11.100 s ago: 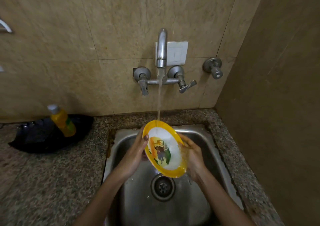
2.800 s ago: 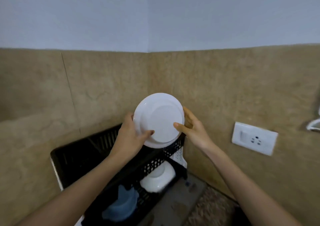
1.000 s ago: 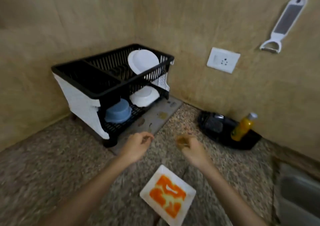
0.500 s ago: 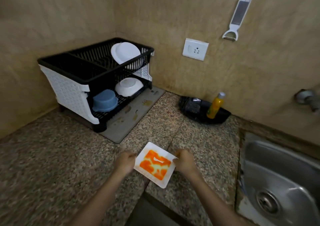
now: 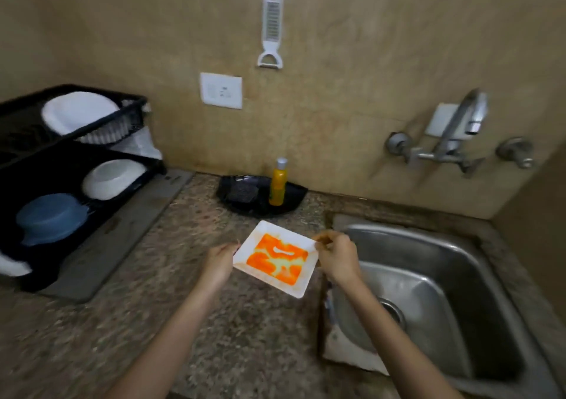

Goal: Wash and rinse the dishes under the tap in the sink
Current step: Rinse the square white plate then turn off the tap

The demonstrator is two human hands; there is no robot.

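A square white plate [image 5: 277, 257] smeared with orange sauce is held level above the granite counter, just left of the steel sink [image 5: 453, 279]. My left hand [image 5: 221, 262] grips its left edge and my right hand [image 5: 335, 253] pinches its right corner. The tap [image 5: 459, 129] on the tiled wall stands over the sink with no water visible. The sink bowl holds nothing that I can see.
A black two-tier drying rack [image 5: 36, 166] at the left holds a white plate [image 5: 78, 110], a white bowl [image 5: 111, 178] and a blue bowl [image 5: 50, 218]. A black tray [image 5: 294, 196] with a scrub pad and yellow soap bottle [image 5: 278, 184] sits by the wall. A peeler [image 5: 271, 28] hangs above.
Both hands have lifted the orange-smeared plate off the counter and carried it right, up to the sink's left edge. The view has swung right, so the tap now shows.
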